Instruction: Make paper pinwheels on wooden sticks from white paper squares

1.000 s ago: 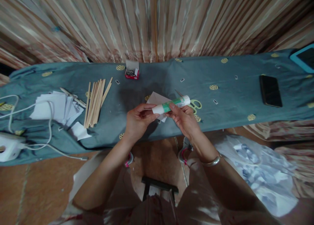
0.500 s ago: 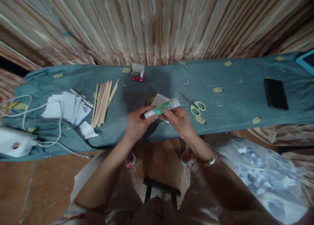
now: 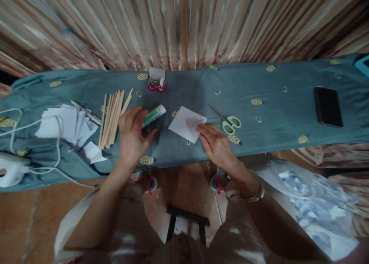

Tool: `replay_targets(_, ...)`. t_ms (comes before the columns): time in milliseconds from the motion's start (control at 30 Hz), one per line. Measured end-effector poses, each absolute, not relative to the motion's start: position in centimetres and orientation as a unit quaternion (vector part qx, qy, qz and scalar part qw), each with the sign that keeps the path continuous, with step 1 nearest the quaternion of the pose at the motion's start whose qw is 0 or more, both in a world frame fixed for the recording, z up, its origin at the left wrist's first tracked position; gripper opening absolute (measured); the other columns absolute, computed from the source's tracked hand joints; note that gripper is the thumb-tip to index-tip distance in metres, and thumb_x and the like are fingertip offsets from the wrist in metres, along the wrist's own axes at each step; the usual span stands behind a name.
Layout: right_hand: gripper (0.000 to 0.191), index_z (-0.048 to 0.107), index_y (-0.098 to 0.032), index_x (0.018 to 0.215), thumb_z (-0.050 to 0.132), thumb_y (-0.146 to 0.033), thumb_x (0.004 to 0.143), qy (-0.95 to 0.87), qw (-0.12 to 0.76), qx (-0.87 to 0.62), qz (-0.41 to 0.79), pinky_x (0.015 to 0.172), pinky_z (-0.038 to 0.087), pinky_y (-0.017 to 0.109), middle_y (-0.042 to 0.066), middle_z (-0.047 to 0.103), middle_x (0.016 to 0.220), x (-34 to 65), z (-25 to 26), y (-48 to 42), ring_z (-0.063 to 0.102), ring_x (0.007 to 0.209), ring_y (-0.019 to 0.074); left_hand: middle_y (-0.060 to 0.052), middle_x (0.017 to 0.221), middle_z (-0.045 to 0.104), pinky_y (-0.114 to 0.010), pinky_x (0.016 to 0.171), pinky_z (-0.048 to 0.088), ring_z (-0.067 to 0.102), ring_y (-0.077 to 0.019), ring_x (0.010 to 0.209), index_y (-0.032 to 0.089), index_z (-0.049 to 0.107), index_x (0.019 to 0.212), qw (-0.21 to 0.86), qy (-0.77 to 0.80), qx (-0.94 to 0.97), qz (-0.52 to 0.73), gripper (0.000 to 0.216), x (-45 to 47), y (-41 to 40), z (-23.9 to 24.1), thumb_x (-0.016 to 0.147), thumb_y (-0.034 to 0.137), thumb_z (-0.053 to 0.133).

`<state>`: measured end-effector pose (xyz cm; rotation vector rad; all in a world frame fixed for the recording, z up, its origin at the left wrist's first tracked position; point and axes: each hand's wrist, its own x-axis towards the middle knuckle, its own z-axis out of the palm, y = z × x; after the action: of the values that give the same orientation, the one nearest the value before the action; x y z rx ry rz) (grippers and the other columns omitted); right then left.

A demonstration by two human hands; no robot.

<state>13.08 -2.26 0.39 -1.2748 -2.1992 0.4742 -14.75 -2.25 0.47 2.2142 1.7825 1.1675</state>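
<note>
My left hand holds a white and green glue stick by its lower end, low over the grey-blue cloth, to the right of a bundle of wooden sticks. My right hand lies with its fingers stretched out, the fingertips touching the near corner of a folded white paper square. Green-handled scissors lie just right of the paper.
A small red box of pins stands at the back. White paper pieces and a white cable lie at the left, a black phone at the right. A plastic bag sits on the floor at the right.
Both hands held the glue stick over the paper. Now my left hand has carried it off to the left, and my right hand has let go and dropped onto the paper.
</note>
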Motion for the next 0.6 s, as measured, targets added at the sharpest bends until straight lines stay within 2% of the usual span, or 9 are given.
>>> replay_targets(100,0.035,0.066,-0.013,0.12,0.042,-0.014,0.095,-0.829,0.264,-0.468,0.157,0.107,0.047,0.049,0.014,0.067,0.129,13.1,0.0,-2.5,0.059,0.123,0.0271,-0.01,0.134,0.061,-0.052,0.102,0.047,0.053,-0.0314,0.126,0.022,0.059,0.126,0.035,0.5,0.808,0.309,0.04,-11.9,-3.2,0.3,0.086,0.025,0.066)
replay_targets(267,0.036,0.064,-0.014,0.122,0.042,-0.013,0.094,-0.828,0.265,-0.465,0.167,0.107,0.047,0.051,0.014,0.065,0.13,13.3,-0.4,-2.5,0.058,0.123,0.0273,-0.012,0.119,0.069,-0.045,0.095,0.051,0.058,-0.0279,0.117,0.016,0.065,0.114,0.021,0.451,0.851,0.268,0.022,-8.8,-3.4,-0.2,0.093,0.019,0.057)
replay_targets(433,0.034,0.065,-0.017,0.122,0.045,-0.014,0.094,-0.825,0.272,-0.461,0.183,0.107,0.047,0.051,0.013,0.066,0.128,13.5,-0.4,-2.3,0.057,0.122,0.0276,-0.01,0.111,0.072,-0.043,0.092,0.051,0.064,-0.025,0.107,0.018,0.067,0.11,0.016,0.443,0.858,0.26,0.019,-8.7,-2.8,-0.3,0.094,0.021,0.058)
replay_targets(600,0.032,0.065,-0.019,0.121,0.048,-0.016,0.094,-0.817,0.278,-0.467,0.193,0.106,0.048,0.051,0.013,0.067,0.125,13.5,-0.2,-2.1,0.058,0.121,0.0282,-0.009,0.109,0.073,-0.043,0.093,0.05,0.064,-0.0244,0.106,0.017,0.068,0.11,0.036,0.435,0.862,0.258,0.019,-8.8,-2.5,-0.5,0.095,0.021,0.056)
